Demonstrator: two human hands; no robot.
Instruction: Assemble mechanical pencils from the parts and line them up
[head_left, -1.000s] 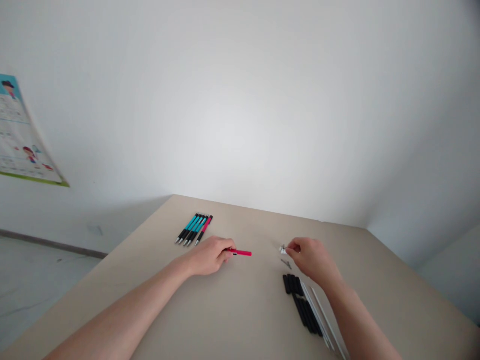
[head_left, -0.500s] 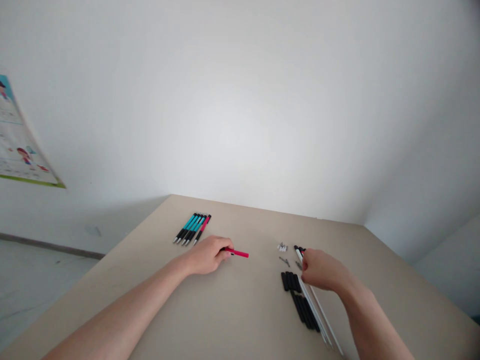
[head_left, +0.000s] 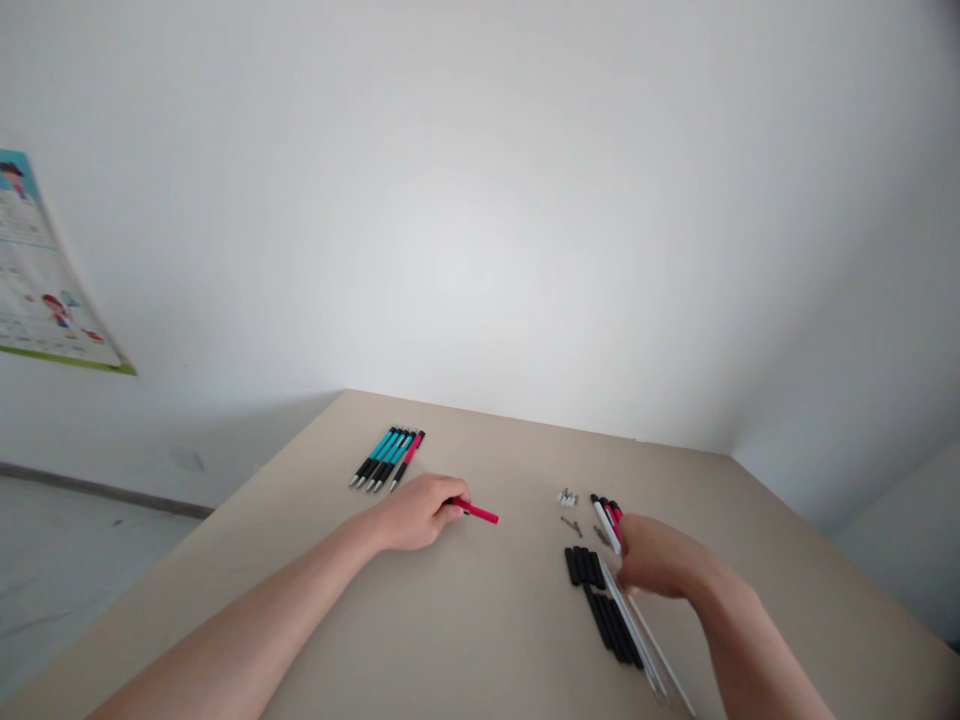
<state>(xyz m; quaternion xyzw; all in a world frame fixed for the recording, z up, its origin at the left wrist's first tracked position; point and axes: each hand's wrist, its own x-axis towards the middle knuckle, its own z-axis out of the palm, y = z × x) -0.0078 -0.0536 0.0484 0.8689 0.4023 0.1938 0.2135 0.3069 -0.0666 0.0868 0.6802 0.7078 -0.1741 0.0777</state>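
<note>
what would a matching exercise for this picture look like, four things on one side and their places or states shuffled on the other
Things
1. left hand
2. right hand
3. turquoise pens
4. poster

Places and states
A. on the wall, cut off by the picture's left edge
B. by the upper ends of the thin white rods
C. lying side by side next to a red pen with a black grip
D. holding a red pen barrel

Right pairs: 1-D, 2-B, 3-C, 4-A
</note>
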